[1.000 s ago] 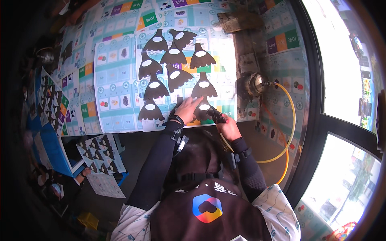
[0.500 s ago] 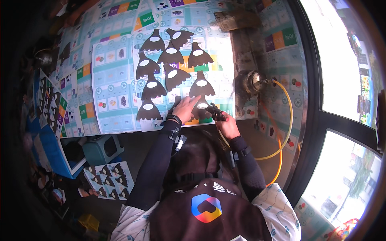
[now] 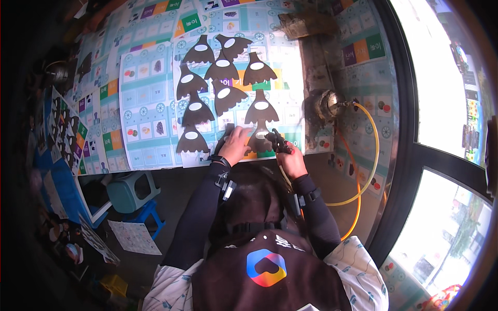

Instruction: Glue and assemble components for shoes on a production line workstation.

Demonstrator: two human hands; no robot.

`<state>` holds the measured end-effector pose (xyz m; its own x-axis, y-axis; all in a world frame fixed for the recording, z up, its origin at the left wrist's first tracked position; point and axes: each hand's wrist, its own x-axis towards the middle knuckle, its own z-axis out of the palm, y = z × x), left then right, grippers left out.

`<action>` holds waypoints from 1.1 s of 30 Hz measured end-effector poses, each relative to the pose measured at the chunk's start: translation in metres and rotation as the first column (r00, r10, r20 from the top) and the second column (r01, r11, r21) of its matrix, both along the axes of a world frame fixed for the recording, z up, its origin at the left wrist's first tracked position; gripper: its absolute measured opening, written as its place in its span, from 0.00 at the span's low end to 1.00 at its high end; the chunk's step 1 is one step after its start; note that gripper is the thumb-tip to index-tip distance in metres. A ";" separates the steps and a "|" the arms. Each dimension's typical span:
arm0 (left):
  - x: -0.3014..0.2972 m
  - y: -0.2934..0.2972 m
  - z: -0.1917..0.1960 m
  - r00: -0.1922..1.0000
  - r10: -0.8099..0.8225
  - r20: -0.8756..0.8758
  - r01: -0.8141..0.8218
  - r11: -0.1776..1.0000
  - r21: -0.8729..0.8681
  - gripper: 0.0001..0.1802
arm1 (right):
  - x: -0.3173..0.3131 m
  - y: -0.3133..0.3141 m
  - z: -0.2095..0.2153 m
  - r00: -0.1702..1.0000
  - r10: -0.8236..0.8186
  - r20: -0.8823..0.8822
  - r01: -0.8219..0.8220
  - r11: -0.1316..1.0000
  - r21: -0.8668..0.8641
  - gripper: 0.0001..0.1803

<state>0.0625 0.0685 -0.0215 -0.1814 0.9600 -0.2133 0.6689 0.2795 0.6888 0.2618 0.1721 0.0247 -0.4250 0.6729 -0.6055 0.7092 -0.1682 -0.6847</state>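
Dark bell-shaped flat pieces [image 3: 262,110] with scalloped hems and white ovals lie in rows on a printed sheet [image 3: 290,111]. My left hand [image 3: 236,145] rests at the sheet's near edge, fingers apart, between a partly covered dark piece [image 3: 224,139] and the nearest right piece [image 3: 260,144]. In my right hand [image 3: 293,160] is a black spray gun [image 3: 280,143] with a hose. Its front end points left, right beside that nearest right piece and overlapping its edge in view. Whether it touches the piece, I cannot tell.
A yellow hose [image 3: 374,150] loops from a metal fitting [image 3: 328,103] on the right. To the left stand a grey-green stool [image 3: 127,193] and a blue stool [image 3: 150,217]. A patterned sheet [image 3: 134,237] is at lower left; more dark pieces [image 3: 62,122] lie far left.
My left hand has drawn its fingers back from the nearest right piece. The spray gun has shifted slightly left and up. At lower left, the sheet of dark pieces has swung left, uncovering a patterned sheet.
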 end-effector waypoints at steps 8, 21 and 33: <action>0.001 -0.011 -0.016 0.993 -0.034 -0.113 0.054 0.983 0.178 0.22 | 0.004 -0.005 -0.003 0.994 0.062 -0.086 -0.065 0.998 -0.026 0.14; 0.004 -0.038 -0.010 0.932 0.343 -0.116 -0.280 0.886 0.369 0.16 | 0.013 -0.009 0.035 0.982 -0.152 -0.108 0.124 0.966 -0.229 0.14; -0.045 -0.093 -0.004 0.907 0.339 -0.251 -0.359 0.932 -0.040 0.16 | -0.062 -0.056 0.023 0.982 0.135 -0.131 -0.146 0.986 -0.079 0.19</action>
